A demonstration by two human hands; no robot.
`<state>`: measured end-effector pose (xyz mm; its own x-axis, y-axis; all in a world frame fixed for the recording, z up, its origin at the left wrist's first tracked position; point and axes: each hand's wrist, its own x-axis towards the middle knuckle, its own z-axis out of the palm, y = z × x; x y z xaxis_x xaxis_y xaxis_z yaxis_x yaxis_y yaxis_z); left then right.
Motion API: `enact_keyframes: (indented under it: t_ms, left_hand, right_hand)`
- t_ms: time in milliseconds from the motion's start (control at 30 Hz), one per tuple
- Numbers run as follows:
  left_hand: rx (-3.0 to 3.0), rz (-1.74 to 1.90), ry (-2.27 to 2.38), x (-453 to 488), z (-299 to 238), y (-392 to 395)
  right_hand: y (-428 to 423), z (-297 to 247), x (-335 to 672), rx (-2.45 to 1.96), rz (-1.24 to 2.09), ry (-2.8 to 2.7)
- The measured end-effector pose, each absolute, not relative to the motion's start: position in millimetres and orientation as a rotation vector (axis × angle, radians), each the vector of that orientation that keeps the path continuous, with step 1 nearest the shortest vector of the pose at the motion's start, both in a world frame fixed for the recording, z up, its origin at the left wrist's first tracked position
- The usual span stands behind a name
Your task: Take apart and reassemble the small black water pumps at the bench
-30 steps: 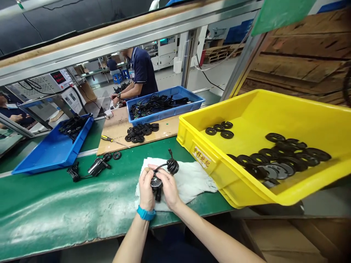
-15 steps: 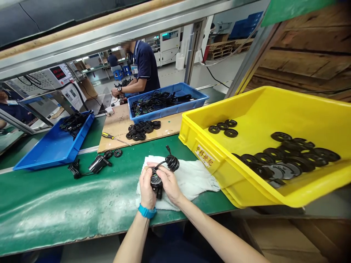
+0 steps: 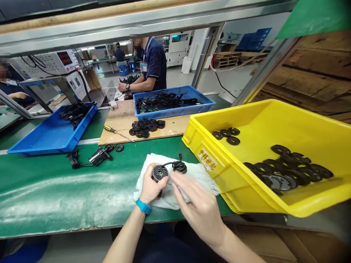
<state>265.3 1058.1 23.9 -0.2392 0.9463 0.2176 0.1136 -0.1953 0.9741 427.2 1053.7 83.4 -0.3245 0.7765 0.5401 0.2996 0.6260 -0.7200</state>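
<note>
My left hand (image 3: 150,187) is closed around a black corded device (image 3: 159,173), whose round face with curved grooves is turned up. A small green mark shows at the middle of that face. From the device a black cable (image 3: 179,167) runs to a bundled coil lying on the white cloth (image 3: 205,179). My right hand (image 3: 202,204) is apart from the device, just to its right and over the cloth. Its fingers are stretched out and partly blurred, with nothing visible in them.
At right stands a yellow bin (image 3: 236,175) with black round parts. A blue tray of cables (image 3: 175,112) and several black discs (image 3: 146,128) sit ahead. Left are a screwdriver (image 3: 109,129), another corded device (image 3: 97,157) and a blue tray (image 3: 41,140). A co-worker (image 3: 155,65) stands beyond.
My right hand has let go of the device and moved right and toward me. The left hand still holds it, and its grooved face now shows more fully.
</note>
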Motion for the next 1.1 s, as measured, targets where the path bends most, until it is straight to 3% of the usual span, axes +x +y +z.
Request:
enact_keyframes:
  t_ms: [67,333,567,667,1100]
  left_hand:
    - [1.304,1.507,1.330,264.8,22.5,1058.0]
    - [1.245,1.480,1.304,263.0,19.6,1057.8]
    - [1.291,1.481,1.295,263.7,21.3,1059.0]
    - [1.291,1.450,1.295,263.8,21.1,1060.7]
    - [1.349,1.452,1.294,259.8,17.1,1062.2]
  right_hand:
    - [1073.4,94.1,430.6,-0.797,0.478,-2.026]
    - [1127.8,87.6,421.0,-0.751,0.607,-2.245]
    - [1128.6,98.2,424.2,-0.586,-0.195,-2.727]
    - [1131.0,102.5,423.8,-0.494,-0.345,-2.859]
    - [1141.2,105.5,419.2,-0.573,-0.186,-2.909]
